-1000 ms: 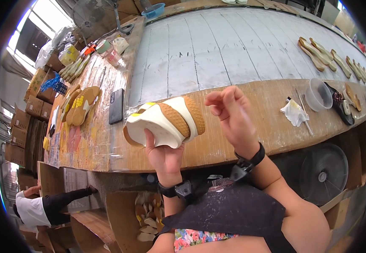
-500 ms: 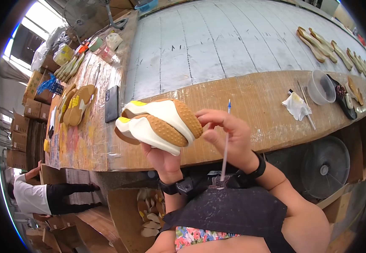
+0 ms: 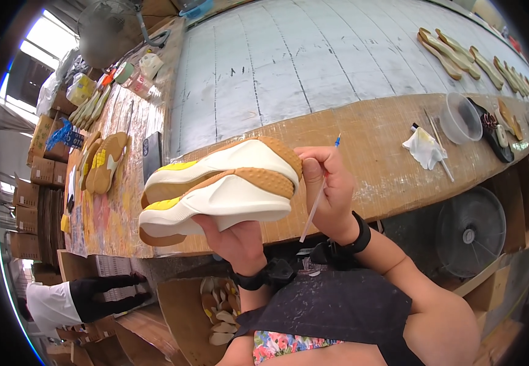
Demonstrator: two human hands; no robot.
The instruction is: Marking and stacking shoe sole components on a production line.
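My left hand (image 3: 239,243) grips a pair of shoe soles (image 3: 228,210) from below, just over the table's front edge. The two lie one above the other, with white sidewalls, tan bumpy bottoms and yellow patches toward the left end. At their right end, my right hand (image 3: 328,183) is closed, its thumb and forefinger up against the tan heel edge. A thin, whitish pen refill (image 3: 311,215) with a blue tip runs slantwise through that hand, tip upward. Whether the fingertips pinch the sole's edge or only touch it, I cannot tell.
More soles (image 3: 107,161) lie on the left beside a black phone (image 3: 152,157). To the right are a stained white cloth (image 3: 424,148), a clear plastic tub (image 3: 461,119) and a row of soles (image 3: 447,53). A box of soles (image 3: 182,317) stands below; a person (image 3: 57,305) is at lower left.
The soles have come left and turned, so their white sidewalls face me more. My right hand's fingers have curled in, and the refill has tilted and dropped lower.
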